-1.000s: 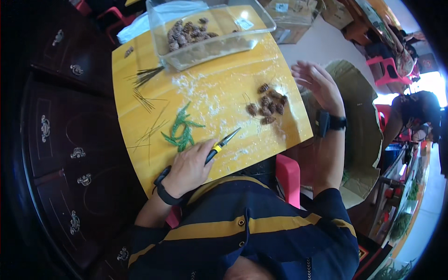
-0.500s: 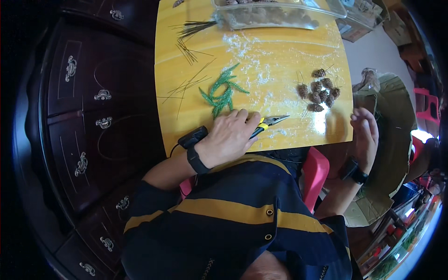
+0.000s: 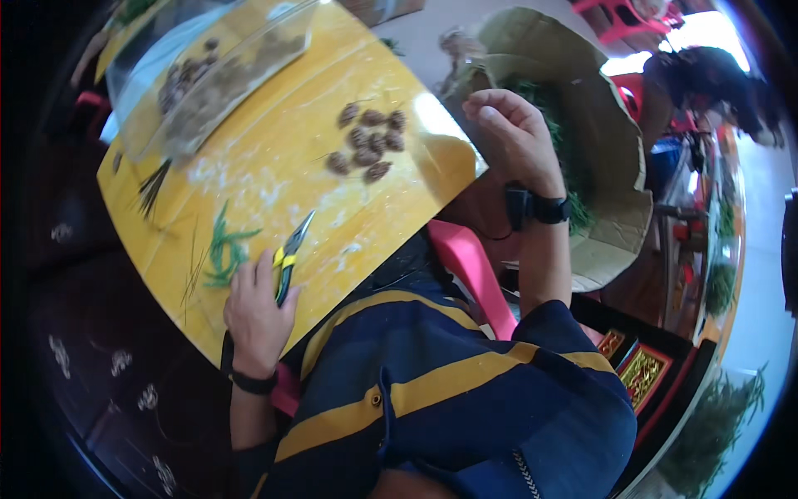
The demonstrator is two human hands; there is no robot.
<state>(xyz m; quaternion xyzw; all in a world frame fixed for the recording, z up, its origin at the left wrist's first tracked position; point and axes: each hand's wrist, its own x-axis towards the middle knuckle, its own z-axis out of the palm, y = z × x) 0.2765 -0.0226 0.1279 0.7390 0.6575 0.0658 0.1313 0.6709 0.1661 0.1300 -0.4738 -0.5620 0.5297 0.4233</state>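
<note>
My left hand (image 3: 259,318) rests on the yellow table (image 3: 249,229), fingers stretched forward beside a ring of green artificial pine sprigs (image 3: 224,249). A pair of long-nose pliers (image 3: 291,254) with yellow-and-black handles lies between its thumb and forefinger, jaws pointing away. Contact between fingertips and sprigs is hard to make out. Raised off the table's right edge, my right hand (image 3: 519,137) is at the near side of a large cardboard box (image 3: 611,241). Its thumb and fingers are drawn together; anything between them is too small to see. Small brown pine cones (image 3: 370,141) form a cluster on the table.
A clear plastic bin (image 3: 229,87) holding more pine cones stands at the table's far left. Thin dark wires (image 3: 154,187) lie near it. Green foliage (image 3: 573,175) fills part of the cardboard box. A pink chair (image 3: 474,274) stands by my body.
The view has swung to the right, so the table appears turned. My right hand has risen toward the cardboard box. My left hand stays beside the pliers and sprigs.
</note>
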